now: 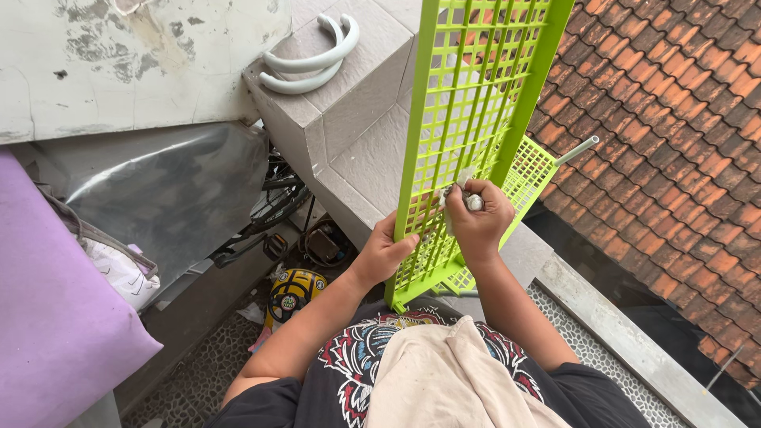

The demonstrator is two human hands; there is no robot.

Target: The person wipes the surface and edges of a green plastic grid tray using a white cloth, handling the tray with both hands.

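Left hand (386, 252): it is closed around the left edge of the green plastic grid panel (468, 103), low on the panel, with the fingers curled through to the front and the thumb behind. The hold looks firm.

Right hand (478, 218): it is closed into a fist around a small white cloth (458, 192), and it presses this cloth against the front of the panel, near the right edge.

Grid panel: it stands upright and a little tilted, between the two hands, with the lower end close to the person's chest and the upper end going out of the picture at the top. It leans over the grey tiled wall top (349, 119).

Second grid piece (529, 170): same green colour, it lies behind the panel, just beside the right hand.

White curved handles (313, 59): two pieces, resting on the tiled wall top, well apart from the hands.

Beige cloth (444, 380): it hangs over the person's front, below the panel.

Roof tiles (674, 119): red-brown, on the right side.

Purple sheet (47, 317): at the left edge.
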